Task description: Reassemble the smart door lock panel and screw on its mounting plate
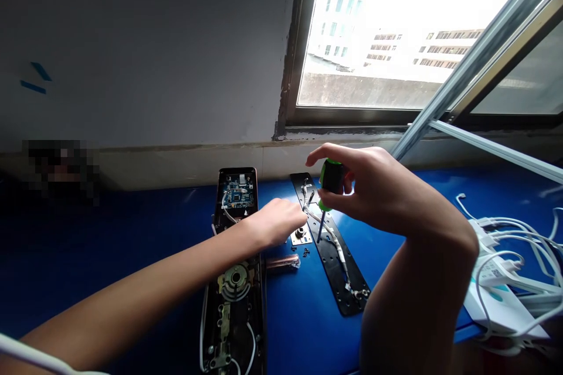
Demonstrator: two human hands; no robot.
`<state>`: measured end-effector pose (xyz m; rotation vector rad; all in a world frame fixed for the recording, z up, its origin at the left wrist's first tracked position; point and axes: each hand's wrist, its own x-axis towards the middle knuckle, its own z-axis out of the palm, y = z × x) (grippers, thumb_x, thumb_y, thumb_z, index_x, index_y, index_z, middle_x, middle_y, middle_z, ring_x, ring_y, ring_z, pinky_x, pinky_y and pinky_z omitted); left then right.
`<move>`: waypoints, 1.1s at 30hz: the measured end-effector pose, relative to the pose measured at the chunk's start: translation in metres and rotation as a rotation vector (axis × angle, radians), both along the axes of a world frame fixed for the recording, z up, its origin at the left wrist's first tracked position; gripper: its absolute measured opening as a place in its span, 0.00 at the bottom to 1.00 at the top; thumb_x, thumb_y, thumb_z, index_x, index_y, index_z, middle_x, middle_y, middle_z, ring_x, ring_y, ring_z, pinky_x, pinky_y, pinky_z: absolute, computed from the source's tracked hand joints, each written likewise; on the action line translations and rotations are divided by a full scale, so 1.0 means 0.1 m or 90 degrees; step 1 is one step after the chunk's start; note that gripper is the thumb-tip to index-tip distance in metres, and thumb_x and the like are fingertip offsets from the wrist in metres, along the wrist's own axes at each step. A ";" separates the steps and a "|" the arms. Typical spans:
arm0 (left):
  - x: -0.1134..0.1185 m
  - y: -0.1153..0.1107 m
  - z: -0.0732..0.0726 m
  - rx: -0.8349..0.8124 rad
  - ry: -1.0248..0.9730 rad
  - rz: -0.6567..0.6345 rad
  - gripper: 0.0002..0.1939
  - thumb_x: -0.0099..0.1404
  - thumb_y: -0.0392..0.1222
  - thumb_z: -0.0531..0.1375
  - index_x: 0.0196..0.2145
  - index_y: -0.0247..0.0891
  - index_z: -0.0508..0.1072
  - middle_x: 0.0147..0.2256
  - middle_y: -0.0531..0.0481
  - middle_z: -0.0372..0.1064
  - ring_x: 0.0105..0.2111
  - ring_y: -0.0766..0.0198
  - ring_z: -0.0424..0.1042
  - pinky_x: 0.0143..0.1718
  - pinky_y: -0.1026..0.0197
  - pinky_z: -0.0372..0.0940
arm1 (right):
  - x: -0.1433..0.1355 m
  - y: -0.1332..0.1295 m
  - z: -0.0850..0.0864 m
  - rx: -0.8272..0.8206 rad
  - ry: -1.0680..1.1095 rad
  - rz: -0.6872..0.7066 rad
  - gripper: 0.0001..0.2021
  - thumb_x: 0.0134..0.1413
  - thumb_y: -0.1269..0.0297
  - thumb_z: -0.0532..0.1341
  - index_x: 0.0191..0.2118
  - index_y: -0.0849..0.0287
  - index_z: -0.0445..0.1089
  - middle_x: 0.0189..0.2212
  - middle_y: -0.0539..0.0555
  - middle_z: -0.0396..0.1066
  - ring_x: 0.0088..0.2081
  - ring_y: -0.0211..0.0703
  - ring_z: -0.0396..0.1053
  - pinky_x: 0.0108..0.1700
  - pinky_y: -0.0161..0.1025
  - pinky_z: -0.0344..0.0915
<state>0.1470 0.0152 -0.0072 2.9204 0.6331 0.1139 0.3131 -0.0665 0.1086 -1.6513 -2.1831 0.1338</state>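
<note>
My right hand [365, 184] is wrapped round the black and green handle of a screwdriver [332, 179]. Its shaft points down, and the tip appears at the long black plate [347, 272], where a wrapped cable [335, 240] runs along. My left hand [281, 220] is closed beside the plate's left edge; its fingertips are turned away, so anything in them is hidden. Just below that hand lies a small metal plate with a round part [301, 234], with several small dark screws [305, 252] near it. An opened black housing [236, 281] with a circuit board [240, 196] extends under my left forearm.
A copper-coloured piece in clear wrap [284, 263] lies between housing and black plate on the blue table [299, 328]. White cables and adapters [497, 263] crowd the right side. A metal frame bar [461, 53] slants before the window. Another person's blurred area is at far left.
</note>
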 end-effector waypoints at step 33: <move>-1.82 -0.18 0.24 -0.123 -0.169 0.131 0.15 0.72 0.36 0.59 0.52 0.43 0.79 0.51 0.47 0.73 0.47 0.59 0.75 0.49 0.58 0.70 | -1.23 0.27 -0.32 0.274 0.246 0.247 0.20 0.55 0.76 0.67 0.54 0.56 0.72 0.39 0.49 0.76 0.32 0.35 0.70 0.37 0.36 0.74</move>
